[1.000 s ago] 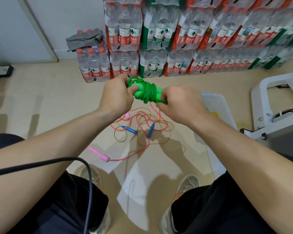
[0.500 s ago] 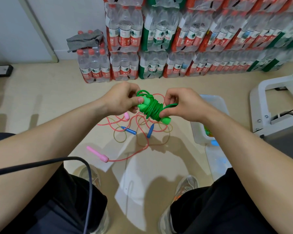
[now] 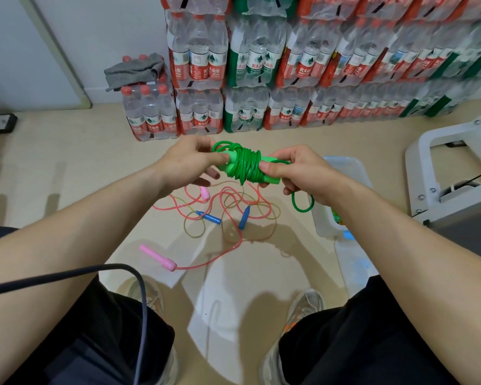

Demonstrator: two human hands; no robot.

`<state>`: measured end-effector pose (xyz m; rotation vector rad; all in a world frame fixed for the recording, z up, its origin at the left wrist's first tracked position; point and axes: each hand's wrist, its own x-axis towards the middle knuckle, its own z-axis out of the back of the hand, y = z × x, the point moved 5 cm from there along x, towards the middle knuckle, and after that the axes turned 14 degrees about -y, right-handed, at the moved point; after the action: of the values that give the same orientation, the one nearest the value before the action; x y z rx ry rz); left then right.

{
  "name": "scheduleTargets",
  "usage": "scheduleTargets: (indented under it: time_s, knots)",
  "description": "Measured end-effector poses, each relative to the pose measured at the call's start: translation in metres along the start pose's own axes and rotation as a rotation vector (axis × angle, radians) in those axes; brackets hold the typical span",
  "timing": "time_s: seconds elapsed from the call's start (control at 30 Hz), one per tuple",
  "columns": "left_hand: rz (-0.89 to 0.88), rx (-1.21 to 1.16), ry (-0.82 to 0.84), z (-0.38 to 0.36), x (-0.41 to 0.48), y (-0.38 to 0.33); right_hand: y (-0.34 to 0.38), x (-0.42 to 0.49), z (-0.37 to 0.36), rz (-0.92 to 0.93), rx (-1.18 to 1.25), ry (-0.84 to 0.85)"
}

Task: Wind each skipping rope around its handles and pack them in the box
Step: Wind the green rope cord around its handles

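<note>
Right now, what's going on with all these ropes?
A person is winding a green skipping rope around its handles, the left hand holding one end and the right hand the other. A loop hangs loose under the right hand. A pink-handled rope and a blue-handled rope lie tangled on the floor, near the clear box.

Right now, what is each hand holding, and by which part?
Both hold the wound green skipping rope: left hand pinches its left end, right hand grips the right handle end.

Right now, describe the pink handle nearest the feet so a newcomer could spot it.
From the water-bottle packs, come down the floor past the rope tangle. The pink handle lies alone ahead of the left shoe, away from the blue handles.
</note>
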<state>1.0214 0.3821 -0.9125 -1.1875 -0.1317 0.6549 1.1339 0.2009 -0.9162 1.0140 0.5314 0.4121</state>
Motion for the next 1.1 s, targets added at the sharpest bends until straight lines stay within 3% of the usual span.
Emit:
scheduleTargets:
  time_s: [0.07, 0.17, 0.23, 0.33, 0.6, 0.73, 0.9, 1.1]
  knots:
    - [-0.061, 0.236, -0.075, 0.004, 0.0, -0.005, 0.0, -0.001, -0.005, 0.018, -0.06, 0.006]
    - [-0.38, 0.506, -0.241, 0.003, -0.012, -0.026, 0.002, -0.002, -0.013, 0.064, -0.19, 0.02]
    - [-0.467, 0.535, -0.053, -0.009, -0.018, -0.029, 0.005, -0.005, -0.019, 0.075, -0.202, 0.053]
    - [-0.431, 0.647, 0.197, -0.026, -0.019, -0.015, 0.01, -0.01, -0.026, 0.086, -0.206, 0.081]
    - [-0.376, 0.337, 0.136, -0.026, -0.01, -0.013, 0.016, -0.013, -0.022, 0.049, -0.157, 0.01]
    - [-0.323, 0.217, 0.21, -0.029, -0.013, -0.014, 0.021, -0.009, -0.009, 0.131, -0.331, -0.095]
    - [-0.223, 0.001, 0.328, -0.03, -0.023, -0.023, 0.025, -0.009, -0.004, 0.163, 0.075, 0.111]
    - [-0.131, -0.194, 0.366, -0.031, -0.027, -0.022, 0.019, -0.01, -0.005, 0.03, 0.419, 0.218]
